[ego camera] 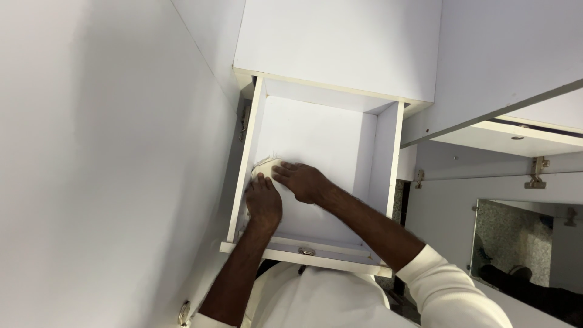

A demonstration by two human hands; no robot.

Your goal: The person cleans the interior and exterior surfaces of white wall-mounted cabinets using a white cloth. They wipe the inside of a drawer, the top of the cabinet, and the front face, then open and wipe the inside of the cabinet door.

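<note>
**Asker:** What surrounds the scene?

**Describer:** White cabinetry fills the view, seen from above. A broad white panel (pixel 103 164) takes up the left side. At the centre, a white drawer (pixel 388 158) is pulled out toward the person, its inside bare and white. A small metal knob (pixel 306 251) sits on the drawer's front edge. To the right are more white cabinet boards with metal hinges (pixel 537 172), and a speckled stone floor (pixel 510 234) shows lower right.

**Asker:** Where are the hands?

**Describer:** Both reach down into the drawer, near its left wall. The left hand (pixel 263 200) lies flat on the drawer floor, fingers pointing away from the person. The right hand (pixel 302 181) comes in from the right, crossing just above the left, its white sleeve (pixel 449 285) pushed up the forearm.

**Asker:** Is anything held?

**Describer:** A small pale cloth (pixel 265 164) sits against the left wall of the drawer, beside the fingertips of both hands. The right hand's grip looks pressed down on its edge, fingers together and mostly flat. The left hand's fingers are spread open on the drawer floor, just touching the cloth, clamped on nothing.
</note>
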